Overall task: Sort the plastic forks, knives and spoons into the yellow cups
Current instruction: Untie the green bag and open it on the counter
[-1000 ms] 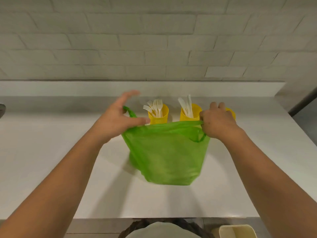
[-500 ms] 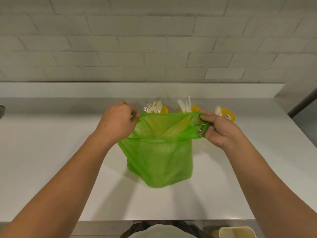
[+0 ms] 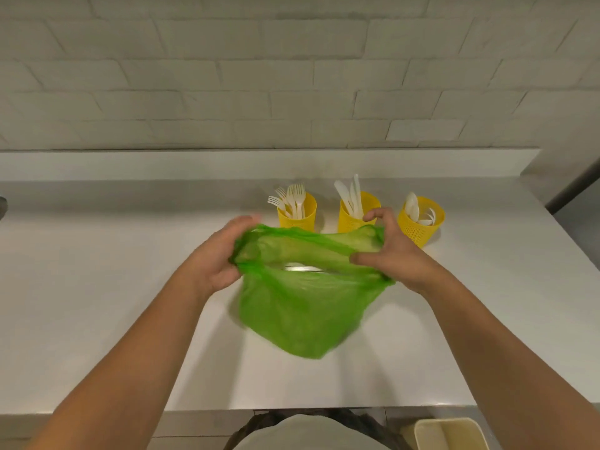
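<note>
Three yellow cups stand in a row at the back of the white counter (image 3: 97, 287). The left cup (image 3: 297, 212) holds white forks (image 3: 290, 198), the middle cup (image 3: 355, 211) holds white knives (image 3: 352, 193), and the right cup (image 3: 420, 220) holds white spoons (image 3: 415, 211). In front of them a green plastic bag (image 3: 302, 310) hangs above the counter. My left hand (image 3: 217, 258) grips the bag's left rim. My right hand (image 3: 393, 251) grips its right rim, partly covering the middle cup. The bag's mouth is gathered between both hands.
A white brick wall rises behind a low ledge (image 3: 162, 164) at the counter's back. A beige bin (image 3: 451, 433) sits below the counter's front edge at the lower right. The counter's right end meets a wall corner.
Both hands lowered the bag and drew its rim together, so its mouth narrowed and all three cups came into view. The bag's body swung toward me.
</note>
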The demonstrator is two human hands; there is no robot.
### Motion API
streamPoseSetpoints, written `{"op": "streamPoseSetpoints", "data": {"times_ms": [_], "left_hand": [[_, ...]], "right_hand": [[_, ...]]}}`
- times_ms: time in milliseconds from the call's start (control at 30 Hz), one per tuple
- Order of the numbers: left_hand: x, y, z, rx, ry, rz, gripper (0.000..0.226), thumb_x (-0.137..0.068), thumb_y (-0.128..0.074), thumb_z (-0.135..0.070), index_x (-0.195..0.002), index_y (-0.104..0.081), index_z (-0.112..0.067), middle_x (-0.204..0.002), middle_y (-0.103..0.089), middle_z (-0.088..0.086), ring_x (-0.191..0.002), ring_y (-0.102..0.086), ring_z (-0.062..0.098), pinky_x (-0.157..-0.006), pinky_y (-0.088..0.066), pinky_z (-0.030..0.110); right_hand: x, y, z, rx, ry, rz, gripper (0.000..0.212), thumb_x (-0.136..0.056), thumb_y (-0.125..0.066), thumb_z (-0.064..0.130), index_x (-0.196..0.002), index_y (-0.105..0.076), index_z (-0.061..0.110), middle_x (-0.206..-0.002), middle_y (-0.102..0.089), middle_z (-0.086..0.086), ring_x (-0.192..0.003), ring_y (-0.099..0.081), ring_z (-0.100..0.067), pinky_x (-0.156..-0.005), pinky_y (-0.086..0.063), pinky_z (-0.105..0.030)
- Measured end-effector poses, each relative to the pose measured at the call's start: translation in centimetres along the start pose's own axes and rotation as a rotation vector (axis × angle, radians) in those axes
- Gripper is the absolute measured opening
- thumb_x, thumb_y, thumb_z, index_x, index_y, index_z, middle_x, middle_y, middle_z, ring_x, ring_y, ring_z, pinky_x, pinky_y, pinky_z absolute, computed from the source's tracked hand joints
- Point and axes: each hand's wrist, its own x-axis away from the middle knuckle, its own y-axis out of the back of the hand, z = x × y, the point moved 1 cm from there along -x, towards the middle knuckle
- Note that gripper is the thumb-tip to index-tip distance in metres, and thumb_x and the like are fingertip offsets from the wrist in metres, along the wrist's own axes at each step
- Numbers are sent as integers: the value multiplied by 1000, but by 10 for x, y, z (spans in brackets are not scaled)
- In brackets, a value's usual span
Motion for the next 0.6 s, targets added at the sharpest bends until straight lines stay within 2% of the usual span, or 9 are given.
{"op": "streamPoseSetpoints", "data": {"times_ms": [67,133,233,333,433,500,533,567,600], "left_hand": [[0,5,-2,-370,-89,6,26,-88,-73,0,-100,-60,-18,-85,-68,12,-63,-69,21,-56,-57,29],[1,6,-5,-608,-137,-39,22,-83,-77,5,-88,-68,-14,-86,-69,10,-69,-65,22,-59,-54,27],[-1,10,-13,-908,-347,-260,17,-88,-77,-4,-91,-75,-20,-92,-72,2,-76,-64,22,-64,-50,28],[0,16,-20,-1237,-555,-451,28,-91,-71,-8,-110,-66,-28,-98,-68,-6,-85,-64,24,-68,-51,32],[9,18,-25,-1536,-689,-513,21,-88,-76,-17,-105,-70,-29,-107,-65,0,-99,-63,31,-80,-52,39],[16,16,-28,-1721,-670,-524,16,-87,-80,-29,-103,-76,-31,-107,-55,5,-104,-57,35,-84,-49,40],[17,14,-31,-1749,-621,-506,16,-88,-79,-33,-103,-78,-30,-102,-53,4,-102,-58,34,-81,-47,37],[19,11,-34,-1706,-572,-466,13,-89,-78,-32,-100,-78,-27,-95,-56,3,-96,-61,31,-75,-45,33],[20,9,-37,-1551,-517,-388,8,-91,-77,-29,-96,-77,-23,-87,-61,1,-86,-64,27,-70,-44,30]], "right_hand": [[-3,0,-2,432,179,-45,46,-74,-80,7,-107,-58,30,-100,-44,1,-82,-54,-22,-62,-47,-27],[-9,-2,-4,694,251,-89,30,-76,-79,10,-100,-69,24,-105,-38,-1,-84,-56,-25,-70,-48,-30],[-14,-7,-8,771,368,-130,10,-89,-74,12,-98,-76,11,-108,-38,-5,-82,-50,-22,-74,-41,-27],[-15,-8,-12,791,525,-327,7,-90,-71,4,-84,-75,0,-108,-44,-16,-91,-50,-30,-77,-43,-30],[-10,-4,-10,990,594,-432,4,-81,-78,6,-84,-75,7,-106,-47,-14,-100,-48,-36,-71,-44,-42],[-6,1,-8,1151,580,-455,6,-79,-79,11,-82,-74,12,-102,-50,-12,-97,-45,-34,-70,-36,-43],[-6,4,-7,1200,566,-442,6,-79,-79,11,-81,-73,13,-99,-51,-11,-95,-45,-34,-69,-36,-43],[-7,6,-5,1208,537,-401,5,-80,-77,9,-81,-72,11,-96,-53,-12,-93,-48,-35,-68,-39,-43],[-9,7,-2,1152,482,-337,3,-84,-74,7,-83,-72,9,-94,-55,-13,-91,-52,-37,-67,-45,-42]]}}
